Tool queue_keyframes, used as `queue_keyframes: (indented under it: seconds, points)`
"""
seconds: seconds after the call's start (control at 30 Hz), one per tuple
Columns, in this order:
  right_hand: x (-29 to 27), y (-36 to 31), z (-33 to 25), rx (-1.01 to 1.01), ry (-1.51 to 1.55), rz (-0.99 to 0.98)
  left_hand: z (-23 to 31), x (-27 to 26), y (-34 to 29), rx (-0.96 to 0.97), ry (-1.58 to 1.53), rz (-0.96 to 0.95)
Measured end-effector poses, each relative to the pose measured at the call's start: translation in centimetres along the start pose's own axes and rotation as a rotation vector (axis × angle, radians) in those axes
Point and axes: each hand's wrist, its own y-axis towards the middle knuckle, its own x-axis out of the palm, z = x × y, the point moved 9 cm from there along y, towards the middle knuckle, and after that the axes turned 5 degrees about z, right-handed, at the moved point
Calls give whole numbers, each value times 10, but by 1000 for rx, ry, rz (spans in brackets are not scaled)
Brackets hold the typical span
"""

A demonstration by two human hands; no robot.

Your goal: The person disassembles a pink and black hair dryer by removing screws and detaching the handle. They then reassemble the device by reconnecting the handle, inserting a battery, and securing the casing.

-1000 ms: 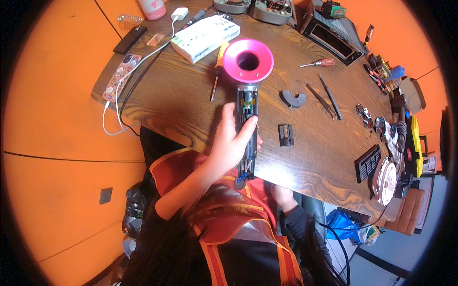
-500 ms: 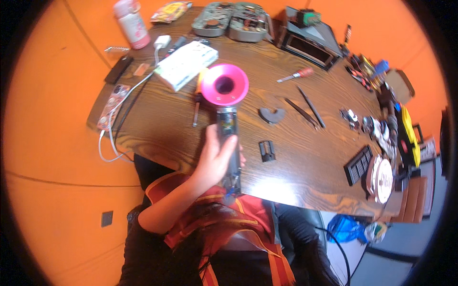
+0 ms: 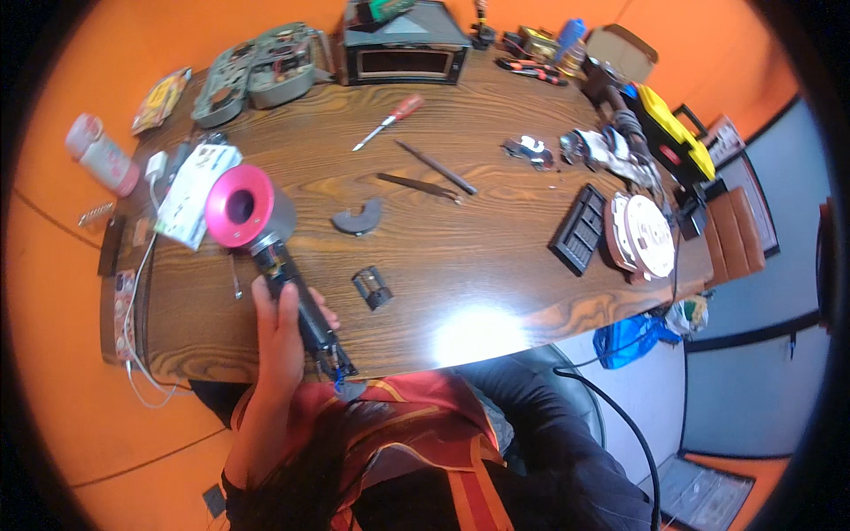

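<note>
My left hand (image 3: 285, 332) is closed around the dark handle of a hair dryer (image 3: 282, 217), its thumb along the handle and its fingertips showing on the far side. The dryer has a pink round face with a dark hole and a grey head, and it leans to the left above the table. Its handle casing is opened, with inner parts and a blue wire end (image 3: 339, 380) at the bottom. Just right of the handle lies a small black plastic part (image 3: 371, 288). Beyond it rests a dark grey curved piece (image 3: 357, 218). My right hand is out of sight.
The wooden table (image 3: 496, 248) carries a red screwdriver (image 3: 390, 122), tweezers (image 3: 416, 185) and a dark thin rod (image 3: 436, 167). To the right are a black grille (image 3: 577, 230) and a white round device (image 3: 649, 235). A white box (image 3: 197, 193) and a pink bottle (image 3: 104, 155) stand left.
The view has swung right, so the table's things sit further left in it. The hair dryer, upright before, now tilts left, still in my left hand.
</note>
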Motion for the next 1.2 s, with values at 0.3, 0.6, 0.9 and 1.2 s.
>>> queue_keyframes:
  seconds: [0.3, 0.6, 0.9, 1.2]
  points:
    - [2, -28, -6, 39, 31, 17, 4, 1, 0, 0, 41, 53]
    - [-30, -56, -49, -132, 80, 170, 15, 4, 31, 149, 90, 36]
    - [3, -134, -100, 51, 118, -215, 22, 1, 40, 254, 260, 61]
    - [-5, -186, -91, 47, 208, -230, 22, -5, 45, 304, 270, 59]
